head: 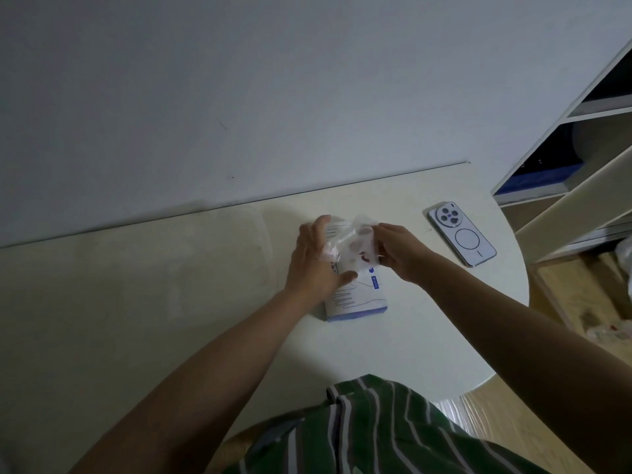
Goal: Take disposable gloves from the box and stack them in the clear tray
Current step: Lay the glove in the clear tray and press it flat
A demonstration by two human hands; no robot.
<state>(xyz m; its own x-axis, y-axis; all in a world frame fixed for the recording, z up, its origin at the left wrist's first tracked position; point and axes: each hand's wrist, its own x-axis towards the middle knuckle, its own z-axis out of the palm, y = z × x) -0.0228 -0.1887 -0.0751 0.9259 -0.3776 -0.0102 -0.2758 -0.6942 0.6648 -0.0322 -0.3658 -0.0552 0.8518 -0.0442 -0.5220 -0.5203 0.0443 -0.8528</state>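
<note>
So on the white round-edged table [393, 336] there's one white cardboard glove box with blue hand outlines [359, 299], one thin clear plastic glove [355, 244] pulled up just above it, and one clear plastic tray [222, 265] just left of the box, super faint. Also one pale blue phone [461, 234] lying face down, off to the right. The right hand [396, 251] pinches the glove with curled fingers. The left hand [314, 265] lies fairly flat on the box, with the film over its fingers; can't tell if it's actually gripping.
</note>
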